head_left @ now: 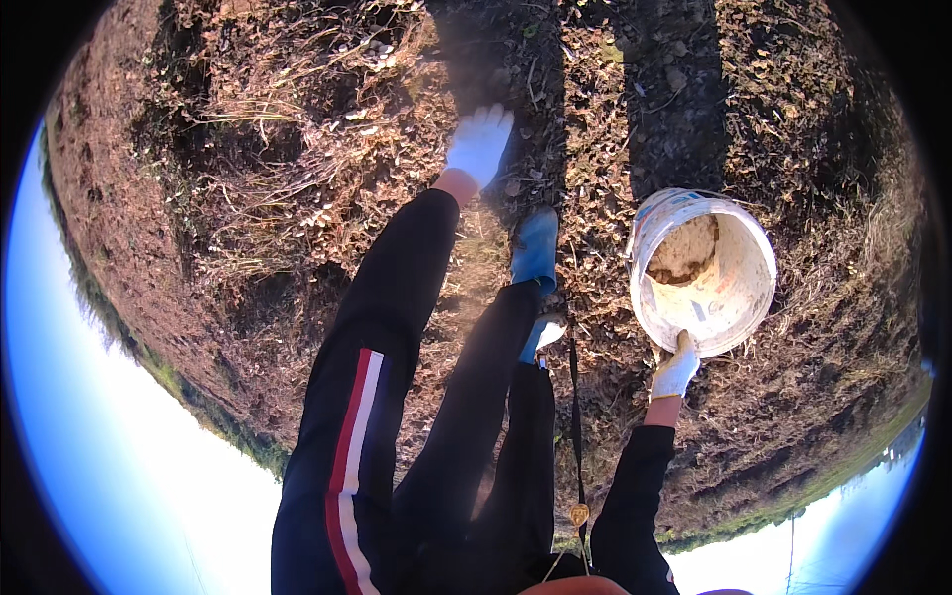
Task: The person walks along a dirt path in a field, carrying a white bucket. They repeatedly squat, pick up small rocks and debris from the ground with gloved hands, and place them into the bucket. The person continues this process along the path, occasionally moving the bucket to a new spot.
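Observation:
My left hand [480, 146], in a white work glove, reaches ahead over the ground with its fingers stretched apart. Nothing shows in it, and dry leaves and soil lie around it. On the right, my right hand [676, 371], also gloved in white, is closed on the near rim of a white plastic bucket [736, 281]. The bucket is tilted so that its mouth faces me. Brown dirt clings to its inside, towards the bottom; no other contents show. The fingertips of this hand are partly hidden by the rim.
Dry stalks and pulled plants [273, 188] lie to the left, with a few pale lumps [380, 52] at the far left. My feet, in blue boots [535, 248], stand between the hands. A dark strap with a pendant [579, 515] hangs in front of me.

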Demonstrator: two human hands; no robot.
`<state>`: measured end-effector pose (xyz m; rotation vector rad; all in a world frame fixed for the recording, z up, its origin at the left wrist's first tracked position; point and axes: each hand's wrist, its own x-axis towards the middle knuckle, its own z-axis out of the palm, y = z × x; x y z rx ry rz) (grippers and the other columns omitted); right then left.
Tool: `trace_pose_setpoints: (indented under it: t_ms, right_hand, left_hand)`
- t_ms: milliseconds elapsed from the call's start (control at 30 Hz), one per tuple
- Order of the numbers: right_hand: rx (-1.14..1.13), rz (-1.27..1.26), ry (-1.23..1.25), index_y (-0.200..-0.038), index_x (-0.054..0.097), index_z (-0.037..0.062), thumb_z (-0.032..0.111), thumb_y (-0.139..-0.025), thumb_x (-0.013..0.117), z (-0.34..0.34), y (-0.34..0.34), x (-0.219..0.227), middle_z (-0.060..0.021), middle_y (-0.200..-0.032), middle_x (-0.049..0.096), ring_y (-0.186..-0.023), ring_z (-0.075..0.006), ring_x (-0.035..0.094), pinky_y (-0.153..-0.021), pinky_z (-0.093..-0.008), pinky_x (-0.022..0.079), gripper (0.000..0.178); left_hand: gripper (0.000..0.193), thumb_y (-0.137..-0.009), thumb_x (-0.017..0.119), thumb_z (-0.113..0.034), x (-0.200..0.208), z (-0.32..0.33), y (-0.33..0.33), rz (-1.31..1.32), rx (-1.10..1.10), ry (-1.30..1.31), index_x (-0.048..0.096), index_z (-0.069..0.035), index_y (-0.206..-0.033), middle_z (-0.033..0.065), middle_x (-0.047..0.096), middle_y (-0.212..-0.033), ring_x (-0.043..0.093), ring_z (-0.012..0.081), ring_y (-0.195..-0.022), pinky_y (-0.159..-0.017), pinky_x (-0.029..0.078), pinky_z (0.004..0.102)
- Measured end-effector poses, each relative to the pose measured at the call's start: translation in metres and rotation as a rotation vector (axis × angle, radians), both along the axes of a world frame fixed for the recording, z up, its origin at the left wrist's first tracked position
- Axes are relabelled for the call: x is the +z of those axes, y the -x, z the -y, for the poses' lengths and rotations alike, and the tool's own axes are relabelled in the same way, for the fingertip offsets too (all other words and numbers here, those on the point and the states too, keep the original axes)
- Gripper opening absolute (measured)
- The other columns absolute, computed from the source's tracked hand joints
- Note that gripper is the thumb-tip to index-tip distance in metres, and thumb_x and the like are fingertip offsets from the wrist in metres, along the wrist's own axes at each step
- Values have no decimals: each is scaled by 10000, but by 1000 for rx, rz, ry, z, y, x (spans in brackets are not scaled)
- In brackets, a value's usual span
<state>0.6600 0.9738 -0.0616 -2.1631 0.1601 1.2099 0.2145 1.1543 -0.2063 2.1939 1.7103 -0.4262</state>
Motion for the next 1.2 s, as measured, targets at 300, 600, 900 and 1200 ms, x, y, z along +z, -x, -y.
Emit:
trace_pose_setpoints:
  t_ms: [300, 600, 900, 1200]
  right_hand:
    - [35, -36, -14, -1278, 590, 60, 155, -993, 605, -2, 11, 3, -60, -1139, 677, -955, -180, 683, -718, -343, 573, 302]
    - [-31, -56, -94, -1258, 596, 44, 146, -1001, 612, -9, 15, 8, -45, -1120, 660, -959, -158, 654, -795, -335, 560, 277]
    - [7, 7, -40, -1059, 640, 26, 180, -988, 636, -69, 19, 71, -53, -929, 663, -701, -138, 630, -556, -291, 539, 170]
    - [193, 1, -248, -1207, 651, -6, 160, -992, 641, -148, 59, 90, -63, -1066, 716, -872, -160, 663, -773, -317, 541, 271]
  left_hand:
    - [649, -855, 720, -189, 7, 20, -8, 43, -60, 375, 476, -116, -1452, 128, 421, -1536, 389, 342, -1440, -1127, 396, 461]
    - [239, -893, 641, -165, 83, 35, 7, 33, 311, 346, 662, -140, -1130, 110, 645, -1233, 673, 350, -1064, -873, 561, 464]
    - [338, -904, 669, -278, 172, 31, 28, 107, 695, 303, 729, -210, -1229, 148, 719, -1173, 672, 368, -1100, -950, 527, 450]
    - [372, -856, 781, -314, 224, -4, 4, 510, 867, 137, 736, -57, -1121, 174, 720, -1125, 660, 321, -1094, -981, 487, 428]
